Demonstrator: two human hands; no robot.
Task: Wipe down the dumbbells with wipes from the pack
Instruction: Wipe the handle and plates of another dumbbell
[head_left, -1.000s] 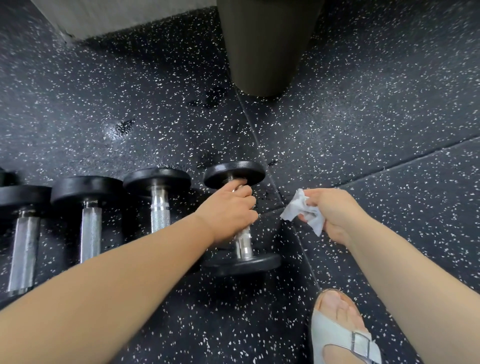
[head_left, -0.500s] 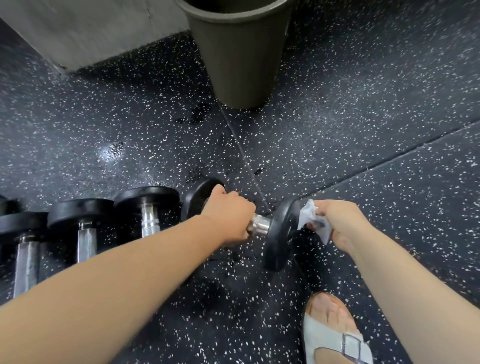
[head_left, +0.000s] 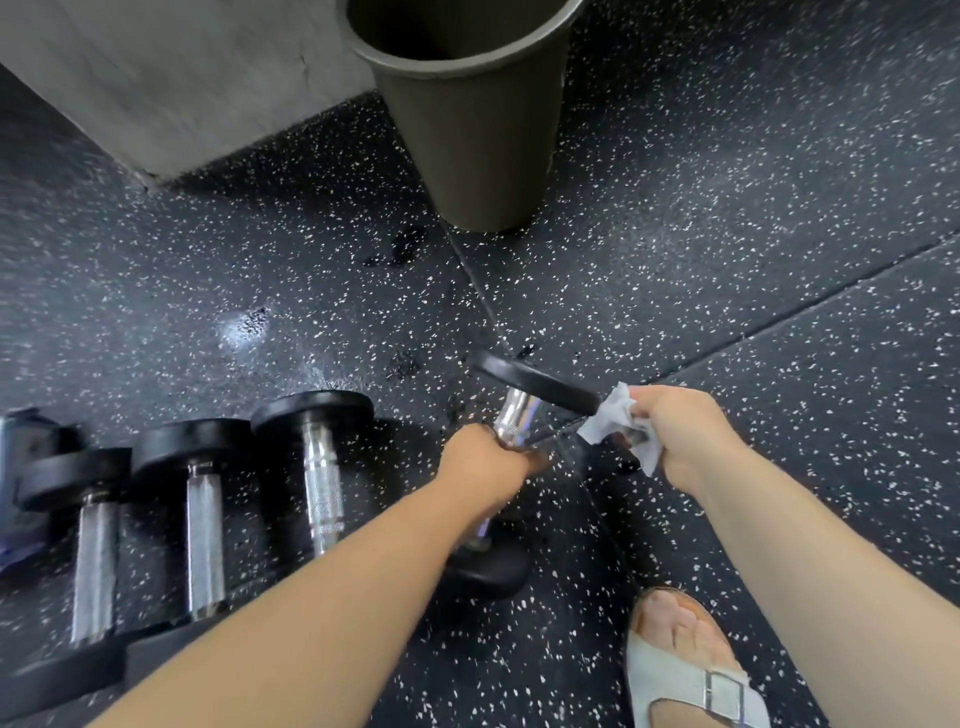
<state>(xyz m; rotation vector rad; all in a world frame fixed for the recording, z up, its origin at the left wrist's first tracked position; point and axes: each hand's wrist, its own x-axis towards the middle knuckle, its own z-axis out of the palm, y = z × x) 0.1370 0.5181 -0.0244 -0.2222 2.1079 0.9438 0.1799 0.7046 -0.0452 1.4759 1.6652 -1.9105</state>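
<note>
Head view, looking down: black speckled rubber floor (head_left: 727, 208) runs across everything, with tile seams meeting near the middle. At top left stands a grey concrete wall (head_left: 156, 78), and just beside it a dark bin (head_left: 467, 130), upright and open-topped, on the floor. Three dumbbells (head_left: 205, 530) lie side by side at the left, handles parallel, black plates close together. A fourth dumbbell (head_left: 511, 415) is just right of them, tilted. Its upper plate is raised toward the bin and its lower plate is down by the floor beneath the left forearm; I cannot tell whether that end touches. A foot in a pale sandal (head_left: 685, 675) stands on the floor at lower right. The left hand (head_left: 485, 462) is wrapped round the chrome handle, fingers curled tight just below the upper plate. The right hand (head_left: 680, 436) is curled too, pinching a crumpled white wipe (head_left: 613, 421) that sits against the near rim of the upper plate.
</note>
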